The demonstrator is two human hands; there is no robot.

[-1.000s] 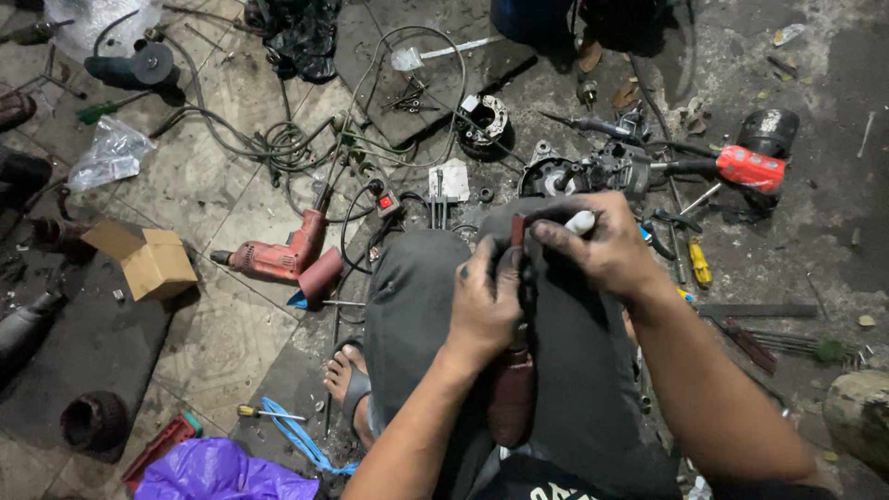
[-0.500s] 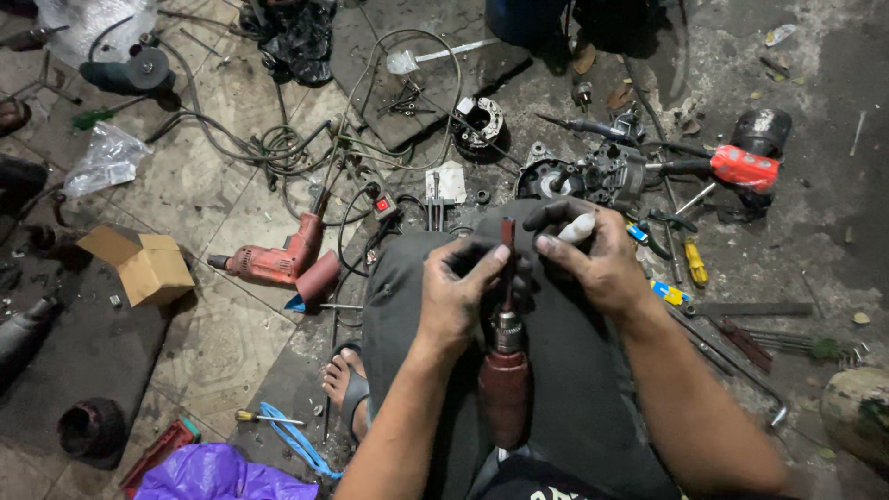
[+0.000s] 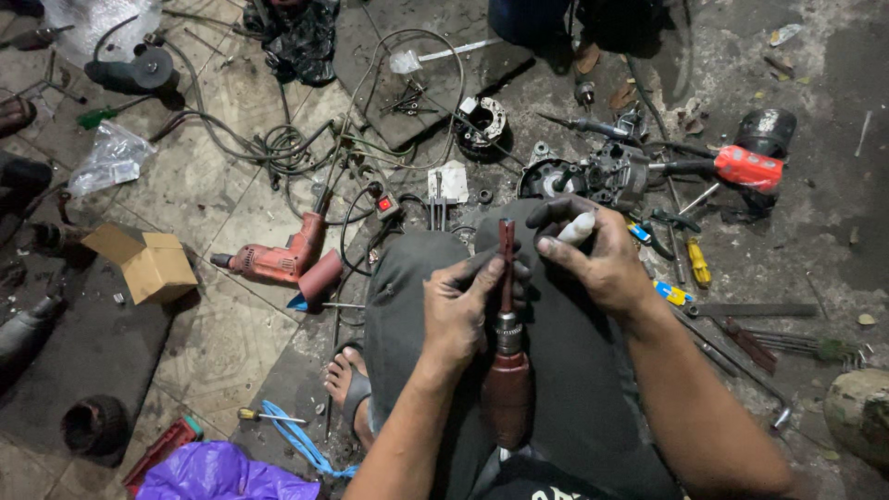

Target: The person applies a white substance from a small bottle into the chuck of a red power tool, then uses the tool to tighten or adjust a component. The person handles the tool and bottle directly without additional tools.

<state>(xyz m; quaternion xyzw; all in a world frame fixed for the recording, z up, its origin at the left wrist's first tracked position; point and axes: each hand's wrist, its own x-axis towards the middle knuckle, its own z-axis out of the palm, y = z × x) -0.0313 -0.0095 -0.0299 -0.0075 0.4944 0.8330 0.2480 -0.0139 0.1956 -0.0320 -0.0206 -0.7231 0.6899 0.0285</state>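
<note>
I sit on the floor with a dark red motor armature lying along my lap, its thin red shaft pointing away from me. My left hand grips that shaft near its metal collar, fingers curled around it. Just right of the shaft tip, my right hand holds a small white tube between thumb and fingers. Both hands are grimy and rest above my grey trousers.
A red power drill lies left of my knee, beside a cardboard box. Ahead are tangled cables, a dismantled motor housing and a red-handled tool. Screwdrivers and wrenches lie at right; a purple bag lower left.
My left hand slid along the armature to grip the thin shaft. The right hand with the white tube shifted slightly right of the shaft tip, and the armature now lies lower on my lap.
</note>
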